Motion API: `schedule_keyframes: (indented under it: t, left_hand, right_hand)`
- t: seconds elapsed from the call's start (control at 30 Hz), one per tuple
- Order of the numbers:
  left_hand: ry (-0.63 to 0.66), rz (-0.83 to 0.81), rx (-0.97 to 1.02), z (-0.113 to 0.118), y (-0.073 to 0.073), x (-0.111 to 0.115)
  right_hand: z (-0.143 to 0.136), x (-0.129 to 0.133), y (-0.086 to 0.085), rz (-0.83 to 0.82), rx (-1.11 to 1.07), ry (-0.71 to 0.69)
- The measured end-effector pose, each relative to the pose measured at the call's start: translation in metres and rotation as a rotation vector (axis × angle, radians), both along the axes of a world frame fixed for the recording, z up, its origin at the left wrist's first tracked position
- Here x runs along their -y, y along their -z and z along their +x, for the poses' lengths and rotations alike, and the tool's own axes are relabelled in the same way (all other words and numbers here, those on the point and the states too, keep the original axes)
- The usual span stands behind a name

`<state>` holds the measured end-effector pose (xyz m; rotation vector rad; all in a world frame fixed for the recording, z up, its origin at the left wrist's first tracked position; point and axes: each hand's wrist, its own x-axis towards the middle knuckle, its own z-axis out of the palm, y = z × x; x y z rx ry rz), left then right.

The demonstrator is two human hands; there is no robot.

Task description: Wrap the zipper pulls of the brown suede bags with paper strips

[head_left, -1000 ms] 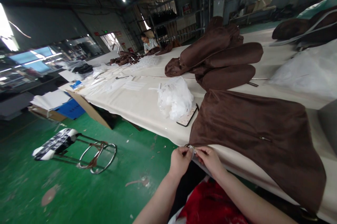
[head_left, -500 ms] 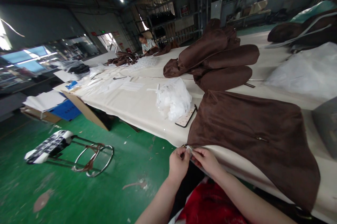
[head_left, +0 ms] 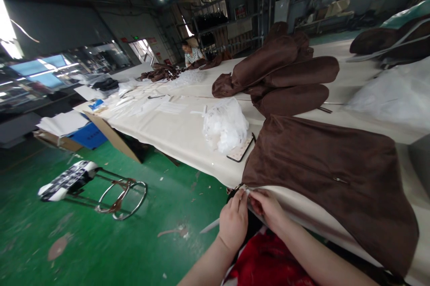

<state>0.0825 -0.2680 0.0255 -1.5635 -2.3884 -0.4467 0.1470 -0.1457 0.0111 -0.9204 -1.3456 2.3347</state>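
A brown bag (head_left: 322, 156) with a zipper lies flat on the table, its near left corner reaching the edge by my hands. At that corner my left hand (head_left: 234, 218) is closed, fingers bent over a thin white strip (head_left: 211, 226) whose pointed end sticks out to the left below it. My right hand (head_left: 270, 209) pinches close beside it, with a small white piece (head_left: 247, 191) showing between the fingertips of both hands. The metal or dark fitting at the bag's corner is too small to make out.
On the pale table (head_left: 161, 129) stand a clear bag of white material (head_left: 225, 124), a phone (head_left: 242, 150) and stuffed brown bags (head_left: 295, 75). White plastic (head_left: 396, 93) lies right. A stool (head_left: 97, 187) is on the green floor. A person (head_left: 193, 53) sits far back.
My left hand has turned over, its back now facing up, and the white strip has come into view at its left. My right hand keeps pinching close by. The view has shifted slightly.
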Motion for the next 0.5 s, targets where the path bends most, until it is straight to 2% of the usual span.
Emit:
schedule_keyframes:
  t: [0.13,0.27,0.37,0.5]
  left_hand:
    - [-0.029,0.003,0.094,-0.001,-0.007,-0.002]
    - [-0.106,0.070,0.525,-0.004,-0.023,-0.011]
    - [-0.043,0.024,0.778,-0.012,-0.032,-0.014]
    - [0.038,-0.069,0.803,-0.024,-0.034,-0.013]
  right_hand:
    - [0.001,-0.001,-0.008,0.062,-0.007,-0.044]
    - [0.001,0.001,-0.008,0.150,0.007,-0.089]
    - [0.004,0.001,-0.005,0.198,0.006,-0.119]
    - [0.007,-0.003,0.005,0.370,0.004,-0.190]
